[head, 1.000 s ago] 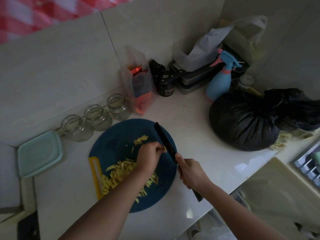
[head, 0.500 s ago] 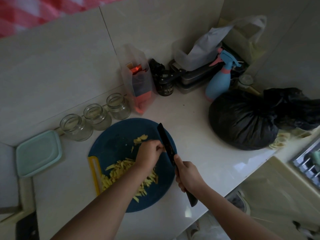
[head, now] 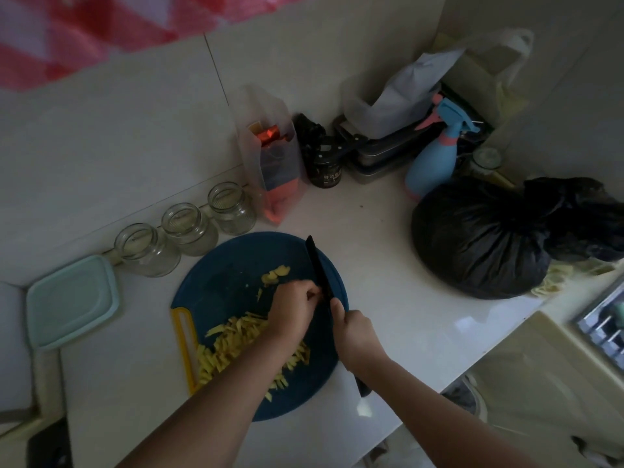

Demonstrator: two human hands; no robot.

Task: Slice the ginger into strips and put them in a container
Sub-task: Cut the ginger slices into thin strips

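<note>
A round dark blue cutting board (head: 233, 265) with a yellow handle lies on the white counter. A heap of pale yellow ginger strips (head: 233, 346) covers its near left part, and a few uncut slices (head: 275, 275) lie further back. My left hand (head: 293, 309) has its fingers curled down on a ginger piece that it mostly hides, right beside the blade. My right hand (head: 354, 336) grips the handle of a black knife (head: 317, 265), whose blade stands on the board against my left fingertips. A mint green lidded container (head: 71, 298) sits at the left.
Three glass jars (head: 189, 228) stand along the wall behind the board. A clear bag (head: 270, 157), a dark jar (head: 326, 167), a blue spray bottle (head: 435, 157) and stacked metal trays fill the back corner. A full black plastic bag (head: 479, 238) sits to the right.
The knife and my right hand have drawn slightly nearer and left along the board between cuts. My left hand stays on the ginger piece.
</note>
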